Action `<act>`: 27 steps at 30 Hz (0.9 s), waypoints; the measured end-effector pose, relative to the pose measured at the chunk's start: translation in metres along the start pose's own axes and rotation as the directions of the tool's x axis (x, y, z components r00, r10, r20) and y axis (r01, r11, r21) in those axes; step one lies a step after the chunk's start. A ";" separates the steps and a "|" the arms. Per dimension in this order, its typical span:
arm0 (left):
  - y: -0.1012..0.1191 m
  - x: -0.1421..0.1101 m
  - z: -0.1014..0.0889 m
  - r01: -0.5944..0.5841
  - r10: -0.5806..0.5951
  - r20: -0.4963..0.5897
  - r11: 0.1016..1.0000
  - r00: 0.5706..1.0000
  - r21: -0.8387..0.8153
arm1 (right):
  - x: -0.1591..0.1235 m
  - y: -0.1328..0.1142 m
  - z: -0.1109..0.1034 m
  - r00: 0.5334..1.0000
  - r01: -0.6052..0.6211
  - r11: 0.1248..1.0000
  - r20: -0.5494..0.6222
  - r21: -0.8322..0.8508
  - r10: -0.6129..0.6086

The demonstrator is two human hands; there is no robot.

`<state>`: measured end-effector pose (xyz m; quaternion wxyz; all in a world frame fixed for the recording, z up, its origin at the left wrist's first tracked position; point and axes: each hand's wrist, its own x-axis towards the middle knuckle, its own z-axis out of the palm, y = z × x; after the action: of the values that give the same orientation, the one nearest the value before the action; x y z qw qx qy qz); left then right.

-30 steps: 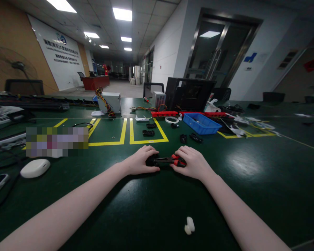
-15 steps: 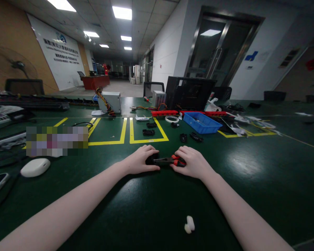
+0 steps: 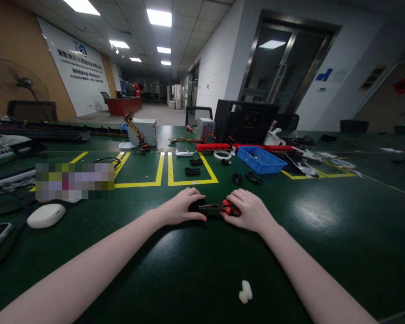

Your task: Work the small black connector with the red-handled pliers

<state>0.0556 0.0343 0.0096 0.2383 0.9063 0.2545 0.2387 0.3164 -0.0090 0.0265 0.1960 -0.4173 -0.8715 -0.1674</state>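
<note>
Long-nosed pliers with red and black handles [image 3: 213, 207] lie sideways just above the green table. My right hand [image 3: 251, 209] is closed around their handles. Their jaws point left and reach a small black part [image 3: 193, 207], held between the thumb and fingers of my left hand [image 3: 178, 208]. Much of that part is hidden by my fingers, so its kind is unclear. Whether the jaws grip it or only touch it, I cannot tell. Beyond my hands, black pieces [image 3: 192, 171] sit in a yellow-taped area, and more dark pieces [image 3: 254, 178] lie to the right.
A blue plastic bin [image 3: 265, 168] stands behind my right hand, near a white ring [image 3: 222, 155]. Small white pieces [image 3: 245, 290] lie close to me. At left are a rounded white case [image 3: 46, 216] and cables. A monitor [image 3: 245, 120] and a metal power supply [image 3: 147, 132] stand farther back.
</note>
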 end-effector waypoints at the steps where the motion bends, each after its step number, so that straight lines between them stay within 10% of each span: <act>1: 0.000 0.000 0.000 0.000 0.000 0.002 1.000 1.000 0.002 | 0.000 0.000 0.000 1.000 -0.002 1.000 0.008 0.003 0.002; 16: 0.005 -0.002 0.005 -0.040 0.047 -0.108 0.997 0.993 0.064 | 0.000 -0.002 -0.006 0.998 -0.042 0.998 0.056 0.036 0.040; 27: 0.004 -0.001 0.002 0.003 -0.003 0.002 1.000 1.000 0.015 | 0.000 -0.002 -0.008 0.998 -0.033 0.999 0.046 0.026 0.032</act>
<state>0.0571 0.0297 0.0094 0.2322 0.9080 0.2572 0.2353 0.3163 -0.0144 0.0331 0.1843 -0.4326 -0.8709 -0.1431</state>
